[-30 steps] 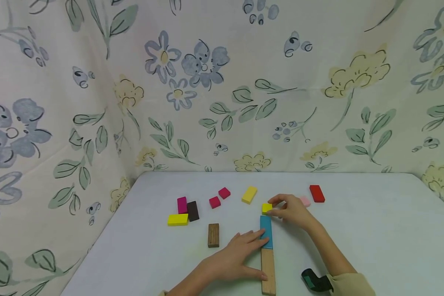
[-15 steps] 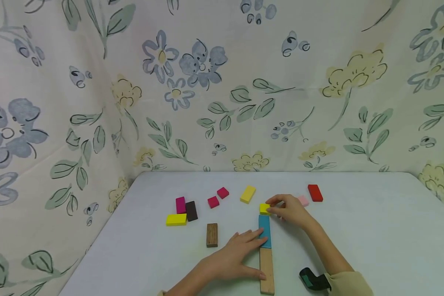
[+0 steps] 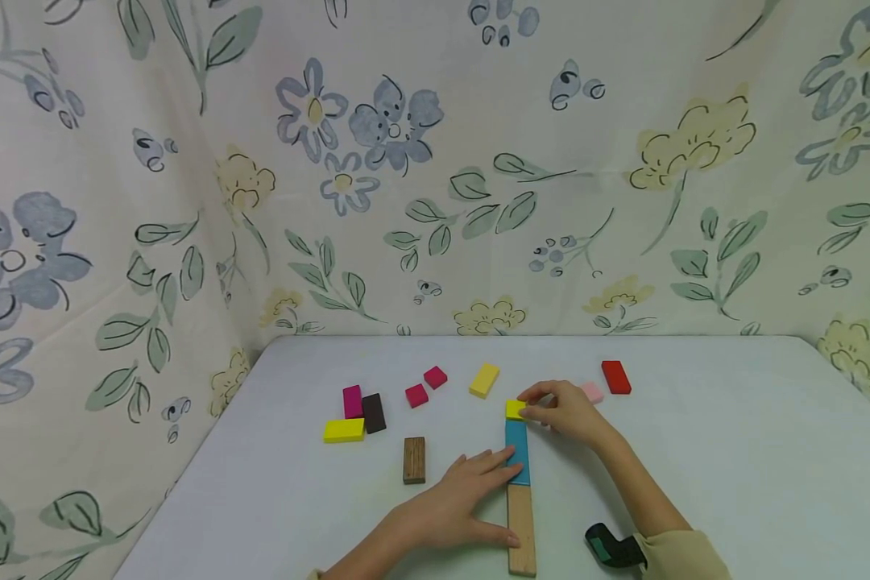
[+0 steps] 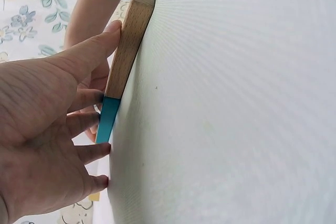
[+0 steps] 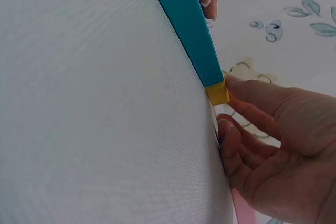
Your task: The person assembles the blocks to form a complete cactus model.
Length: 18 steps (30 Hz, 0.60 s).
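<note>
Three blocks lie end to end in a line: a light wooden block [image 3: 521, 509] nearest, a blue block [image 3: 517, 435] beyond it and a small yellow block [image 3: 513, 409] at the far end. My left hand [image 3: 445, 506] rests with spread, fairly straight fingers along the line, the thumb on the wooden block and fingertips on the blue one. Between thumb and forefinger, my right hand [image 3: 567, 413] pinches the yellow block. The right wrist view shows this yellow block [image 5: 218, 93] touching the end of the blue block [image 5: 191, 30].
Left of the line lie a dark wooden block [image 3: 414, 461], a yellow block [image 3: 344, 431], a black block [image 3: 374, 413], a magenta block [image 3: 352, 402] and two crimson cubes [image 3: 416, 395]. Farther back are a pale yellow block [image 3: 484, 380], a pink block [image 3: 592, 393] and a red block [image 3: 616, 377].
The small yellow block has been drawn toward the blue block by my right hand, and the gap between them has closed. My left hand stays in place on the line.
</note>
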Each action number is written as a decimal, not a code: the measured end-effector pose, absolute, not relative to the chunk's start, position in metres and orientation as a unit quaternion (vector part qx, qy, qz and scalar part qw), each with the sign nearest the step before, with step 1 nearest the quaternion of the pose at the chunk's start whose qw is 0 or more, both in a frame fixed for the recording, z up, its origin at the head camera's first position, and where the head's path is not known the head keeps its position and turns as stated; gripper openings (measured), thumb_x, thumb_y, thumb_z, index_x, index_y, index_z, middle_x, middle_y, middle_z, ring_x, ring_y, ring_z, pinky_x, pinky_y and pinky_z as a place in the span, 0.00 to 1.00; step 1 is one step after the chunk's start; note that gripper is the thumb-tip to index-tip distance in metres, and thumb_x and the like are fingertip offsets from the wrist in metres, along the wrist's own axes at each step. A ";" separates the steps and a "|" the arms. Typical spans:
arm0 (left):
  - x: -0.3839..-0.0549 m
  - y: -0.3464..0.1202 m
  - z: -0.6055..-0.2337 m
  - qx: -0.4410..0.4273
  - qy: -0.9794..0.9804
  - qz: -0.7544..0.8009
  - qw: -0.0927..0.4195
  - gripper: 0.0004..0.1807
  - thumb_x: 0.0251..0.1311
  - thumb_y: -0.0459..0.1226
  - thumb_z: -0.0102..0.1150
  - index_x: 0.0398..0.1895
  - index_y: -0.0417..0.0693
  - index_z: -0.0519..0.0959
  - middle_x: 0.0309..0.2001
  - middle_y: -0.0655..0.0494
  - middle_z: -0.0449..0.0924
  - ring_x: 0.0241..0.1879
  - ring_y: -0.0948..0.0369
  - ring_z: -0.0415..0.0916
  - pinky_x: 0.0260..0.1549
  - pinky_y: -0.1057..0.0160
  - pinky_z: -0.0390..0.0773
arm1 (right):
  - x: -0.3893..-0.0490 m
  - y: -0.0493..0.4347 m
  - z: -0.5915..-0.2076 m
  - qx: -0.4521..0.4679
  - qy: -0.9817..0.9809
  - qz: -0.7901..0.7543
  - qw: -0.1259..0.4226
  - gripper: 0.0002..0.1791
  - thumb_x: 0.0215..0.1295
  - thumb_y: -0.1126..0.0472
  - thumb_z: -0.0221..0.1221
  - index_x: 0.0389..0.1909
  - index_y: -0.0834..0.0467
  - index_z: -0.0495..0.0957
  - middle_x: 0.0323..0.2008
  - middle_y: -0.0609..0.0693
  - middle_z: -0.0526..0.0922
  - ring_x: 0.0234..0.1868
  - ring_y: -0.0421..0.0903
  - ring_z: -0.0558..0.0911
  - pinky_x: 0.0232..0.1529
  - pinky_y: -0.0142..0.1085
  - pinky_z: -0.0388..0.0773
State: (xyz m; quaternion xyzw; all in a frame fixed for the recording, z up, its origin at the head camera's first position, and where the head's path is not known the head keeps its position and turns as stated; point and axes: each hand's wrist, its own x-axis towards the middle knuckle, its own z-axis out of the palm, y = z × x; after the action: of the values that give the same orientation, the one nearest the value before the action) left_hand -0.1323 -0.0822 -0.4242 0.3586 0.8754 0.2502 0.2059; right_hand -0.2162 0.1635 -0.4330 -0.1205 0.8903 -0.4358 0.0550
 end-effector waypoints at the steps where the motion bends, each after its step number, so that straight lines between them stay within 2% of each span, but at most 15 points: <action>1: -0.133 -0.083 -0.425 0.364 0.874 0.250 0.202 0.44 0.70 0.57 0.65 0.84 0.59 0.61 0.85 0.60 0.52 0.83 0.53 0.52 0.75 0.31 0.57 | -0.216 0.164 -0.433 -0.122 0.890 -0.436 0.055 0.15 0.67 0.59 0.70 0.50 0.63 0.87 0.44 0.54 0.85 0.33 0.45 0.77 0.31 0.34 0.81; 11: -0.135 -0.085 -0.436 0.375 0.870 0.262 0.185 0.43 0.70 0.61 0.62 0.84 0.62 0.60 0.85 0.62 0.52 0.83 0.53 0.53 0.74 0.29 0.58 | -0.216 0.164 -0.433 -0.113 0.889 -0.439 0.064 0.14 0.66 0.60 0.71 0.49 0.61 0.88 0.44 0.55 0.85 0.35 0.46 0.78 0.33 0.33 0.81; 18: -0.131 -0.082 -0.424 0.357 0.878 0.250 0.199 0.44 0.68 0.57 0.67 0.84 0.61 0.61 0.85 0.62 0.52 0.83 0.54 0.53 0.75 0.32 0.58 | -0.216 0.164 -0.432 -0.116 0.888 -0.440 0.066 0.14 0.65 0.61 0.71 0.49 0.62 0.88 0.45 0.55 0.85 0.35 0.46 0.77 0.33 0.35 0.82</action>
State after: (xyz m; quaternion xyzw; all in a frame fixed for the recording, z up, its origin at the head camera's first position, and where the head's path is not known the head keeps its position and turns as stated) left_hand -0.1313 -0.0821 -0.4242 0.3565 0.8780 0.2498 0.1989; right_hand -0.2157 0.1639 -0.4320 -0.1161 0.8881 -0.4398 0.0658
